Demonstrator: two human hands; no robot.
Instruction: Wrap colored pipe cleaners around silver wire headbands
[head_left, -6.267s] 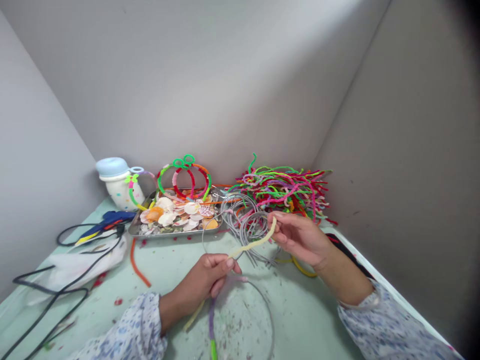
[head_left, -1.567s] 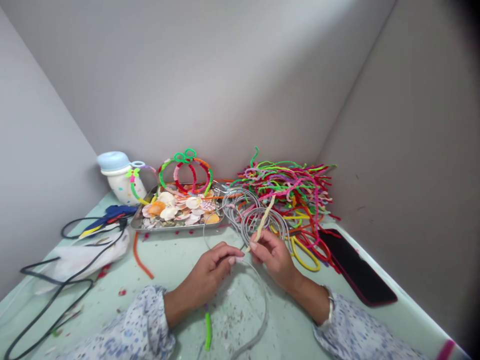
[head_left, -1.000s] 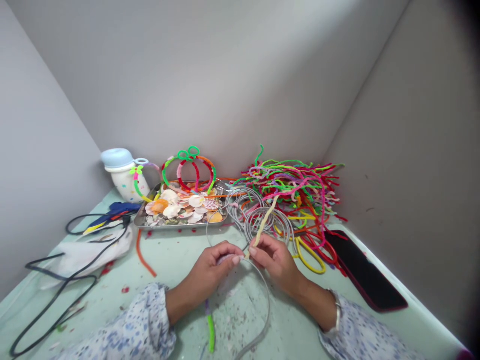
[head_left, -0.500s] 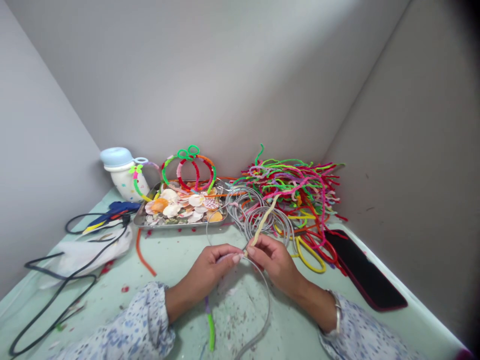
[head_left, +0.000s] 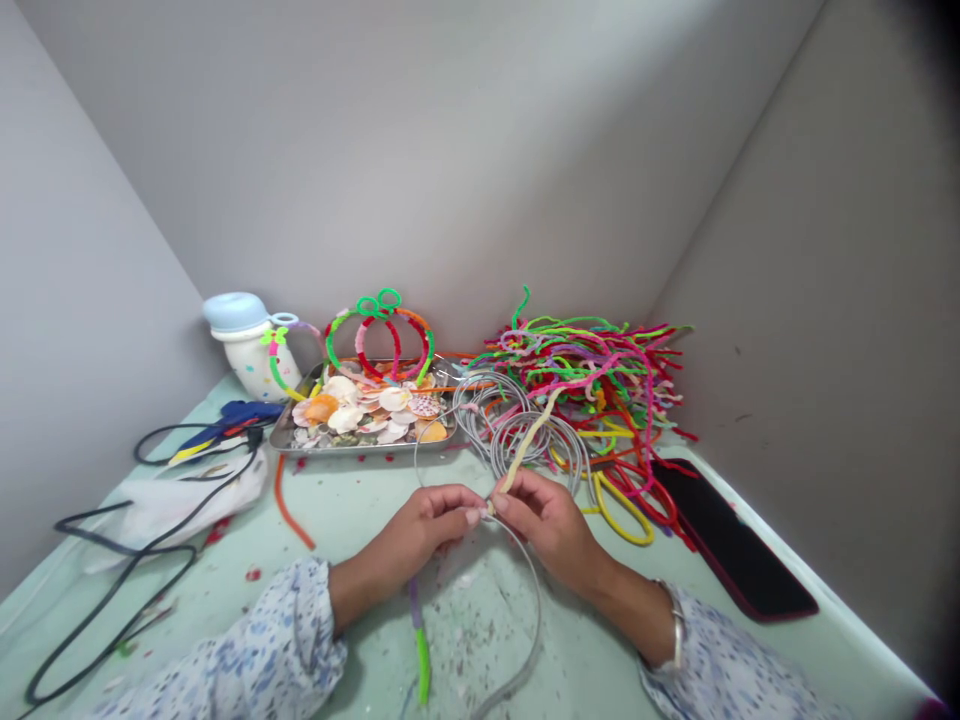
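In the middle of the head view, my left hand (head_left: 429, 528) is closed in a pinch on a thin grey wire (head_left: 538, 615). Its fingertips almost meet those of my right hand (head_left: 551, 525). Between my right thumb and fingers is a cream pipe cleaner (head_left: 531, 448), its near end against the wire and its long free end slanting up and away. The wire curves down toward the front edge of the view. Below my left hand hangs a purple and green fuzzy-wrapped strand (head_left: 421, 660); its link to the wire is hidden by the hand.
Coiled grey wire (head_left: 491, 425) lies behind my hands, beside a heap of colourful pipe cleaners (head_left: 585, 365). A metal tray (head_left: 352, 451) holds shells and fuzzy hoops (head_left: 360, 345). A white bottle (head_left: 259, 360), black cord (head_left: 75, 630) and blue tool (head_left: 232, 420) are left; a dark phone-like slab (head_left: 739, 545) right.
Both hands keep nearly the same place and hold. The left fingers have shifted slightly at the joint between wire and pipe cleaner. The whole view has moved a little.
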